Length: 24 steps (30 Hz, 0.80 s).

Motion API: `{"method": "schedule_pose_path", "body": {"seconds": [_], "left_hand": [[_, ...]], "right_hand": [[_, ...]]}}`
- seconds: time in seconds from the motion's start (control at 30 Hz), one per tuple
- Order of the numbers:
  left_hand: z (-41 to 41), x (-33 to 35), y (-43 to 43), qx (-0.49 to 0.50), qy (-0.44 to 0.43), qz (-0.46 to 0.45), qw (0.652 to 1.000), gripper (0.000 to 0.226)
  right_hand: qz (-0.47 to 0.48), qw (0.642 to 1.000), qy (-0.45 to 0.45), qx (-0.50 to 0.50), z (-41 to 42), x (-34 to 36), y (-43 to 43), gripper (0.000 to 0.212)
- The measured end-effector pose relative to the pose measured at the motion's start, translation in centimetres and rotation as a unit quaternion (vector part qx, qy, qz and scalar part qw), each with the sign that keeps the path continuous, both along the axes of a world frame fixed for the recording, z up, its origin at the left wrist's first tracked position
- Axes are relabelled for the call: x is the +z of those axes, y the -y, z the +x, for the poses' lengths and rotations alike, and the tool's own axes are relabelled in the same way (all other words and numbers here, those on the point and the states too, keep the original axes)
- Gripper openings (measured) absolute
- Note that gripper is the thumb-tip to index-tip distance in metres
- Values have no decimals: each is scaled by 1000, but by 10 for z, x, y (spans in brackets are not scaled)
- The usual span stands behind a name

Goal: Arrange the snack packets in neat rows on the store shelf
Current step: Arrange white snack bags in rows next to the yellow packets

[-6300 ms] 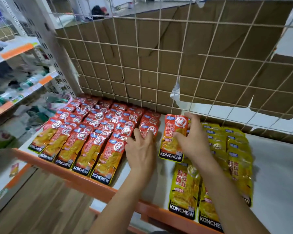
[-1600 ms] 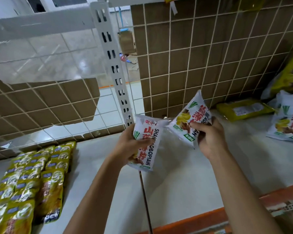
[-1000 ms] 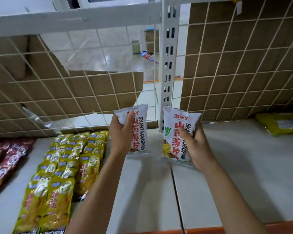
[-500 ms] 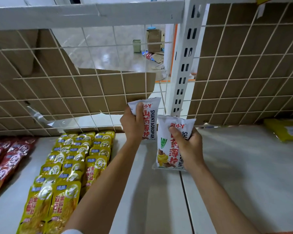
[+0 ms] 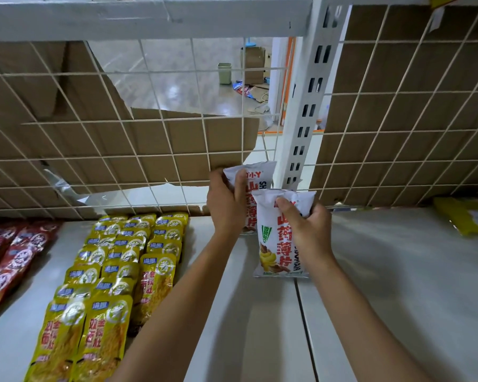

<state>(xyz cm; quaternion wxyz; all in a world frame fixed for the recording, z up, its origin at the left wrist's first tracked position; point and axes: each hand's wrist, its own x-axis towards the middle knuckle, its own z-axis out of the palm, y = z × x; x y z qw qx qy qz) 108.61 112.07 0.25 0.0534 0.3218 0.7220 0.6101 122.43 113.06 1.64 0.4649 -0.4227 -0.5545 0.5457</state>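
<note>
Head view: left hand (image 5: 226, 205) grips rear glossy white pouch (image 5: 260, 175); right hand (image 5: 309, 230) grips front pillow-shaped pouch (image 5: 271, 238)

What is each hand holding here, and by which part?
The left hand grips the rear white packet by its upper part; the right hand grips the front white packet near its top.

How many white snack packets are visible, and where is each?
2. The rear white packet is held by the left hand, close to the wire grid. The front white packet is held by the right hand and overlaps the rear one. No others show.
</note>
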Motion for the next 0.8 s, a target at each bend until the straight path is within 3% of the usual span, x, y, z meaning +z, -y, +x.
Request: {"method": "schedule_pose_path", "body": {"seconds": [0.13,0.23,0.3,0.4,0.53,0.67,0.8], "left_hand": [[-6,1,7,21,-48,-32,998,32],[-2,6,28,60,-53,20,997,25],[9,3,44,70,-19,37,997,34],[31,-6,68,-56,96,48,993,37],[33,-22,78,-176,120,-11,977,59],[18,-28,77,-164,22,-97,981,63],[21,-29,76,-139,3,-137,981,63]], "right_hand": [[26,1000,11,-14,-11,0,-3,24],[47,999,16,-17,-23,2,-4,22],[56,998,17,-19,-33,4,-4,19],[84,996,18,-32,-48,3,-4,19],[107,993,42,-37,-58,-6,-6,18],[128,988,81,-35,-59,-12,-8,16],[176,971,148,-63,-61,-13,-9,27]]}}
